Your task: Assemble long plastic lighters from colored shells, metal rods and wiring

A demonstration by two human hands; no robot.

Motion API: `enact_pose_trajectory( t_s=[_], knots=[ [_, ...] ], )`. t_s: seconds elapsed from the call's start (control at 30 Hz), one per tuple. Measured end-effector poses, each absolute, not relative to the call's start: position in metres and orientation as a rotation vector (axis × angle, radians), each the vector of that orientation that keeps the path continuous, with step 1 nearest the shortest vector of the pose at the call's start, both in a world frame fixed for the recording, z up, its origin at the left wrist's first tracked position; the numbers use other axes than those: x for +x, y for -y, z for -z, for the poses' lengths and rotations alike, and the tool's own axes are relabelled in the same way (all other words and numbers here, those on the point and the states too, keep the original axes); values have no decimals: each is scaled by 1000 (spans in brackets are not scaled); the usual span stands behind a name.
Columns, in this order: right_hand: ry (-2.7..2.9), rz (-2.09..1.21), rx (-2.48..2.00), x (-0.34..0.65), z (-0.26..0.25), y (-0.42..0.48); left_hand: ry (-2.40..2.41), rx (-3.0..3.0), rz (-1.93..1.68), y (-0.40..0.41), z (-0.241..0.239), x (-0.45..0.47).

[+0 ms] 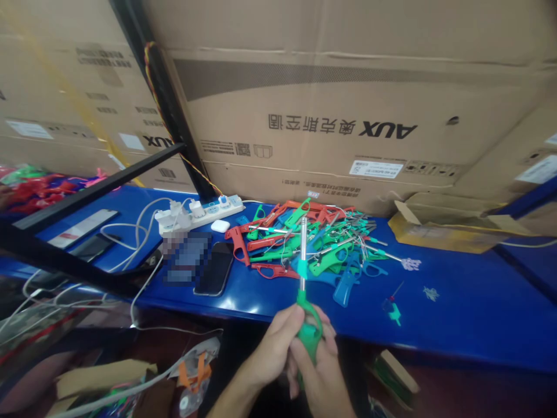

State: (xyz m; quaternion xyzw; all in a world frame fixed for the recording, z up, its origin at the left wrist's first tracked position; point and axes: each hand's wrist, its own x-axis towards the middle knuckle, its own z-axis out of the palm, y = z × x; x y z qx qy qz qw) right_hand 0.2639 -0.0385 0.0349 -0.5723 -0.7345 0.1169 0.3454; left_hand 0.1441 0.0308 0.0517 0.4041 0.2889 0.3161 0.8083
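Observation:
Both of my hands hold a green long-necked lighter (310,338) upright in front of the table edge, its metal tube pointing away from me. My left hand (277,338) is closed around the handle from the left, thumb near the base of the tube. My right hand (321,367) wraps the lower handle, with its thumb along the body; some fingers of both hands are hidden. Beyond the tube lies a heap of red, green and blue lighter parts (261,242), several with metal tubes and thin wires.
On the blue table (270,296) are a black phone (214,269), a white power strip (217,210) with cables, and a white case (220,226). A small screwdriver (394,299) and an open carton (448,235) lie right. Large cardboard boxes (304,157) stand behind; a black metal frame (100,188) crosses left.

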Motion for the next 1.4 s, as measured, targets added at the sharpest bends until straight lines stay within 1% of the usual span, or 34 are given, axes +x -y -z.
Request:
enact_pose_trajectory(
  t_s=[0.07,0.1,0.17,0.2,0.27,0.33,0.53,0.77,0.97,1.2,1.3,1.4],
  knots=[
    [1896,-513,-1463,277,-43,40,-684,815,-812,-29,-47,143],
    [1858,-711,-1434,286,-49,39,-718,775,-872,-27,-44,143],
    [1678,-1118,-1421,306,-63,33,-758,699,-869,-21,-36,144],
    [1496,-1138,-1455,316,-69,27,-758,684,-800,-16,-32,144],
    [1245,-1015,-1484,330,-77,14,-725,718,-620,-7,-28,146],
    [1142,-961,-1467,333,-79,1,-704,798,-525,1,-30,147],
    [906,-1040,-1316,313,-71,-14,-688,996,-398,-10,-58,144],
    [985,-1150,-1178,307,-69,-2,-511,871,-261,-28,-81,139],
    [962,-1150,-1075,306,-72,5,-436,853,-245,-29,-93,144],
    [1032,-1194,-1087,298,-99,15,-499,904,-258,-27,-102,129],
    [1031,-1126,-1152,294,-106,13,-495,876,-284,-27,-103,130],
    [1122,-1088,-1101,295,-105,8,-470,837,-336,-28,-100,137]
  ],
)
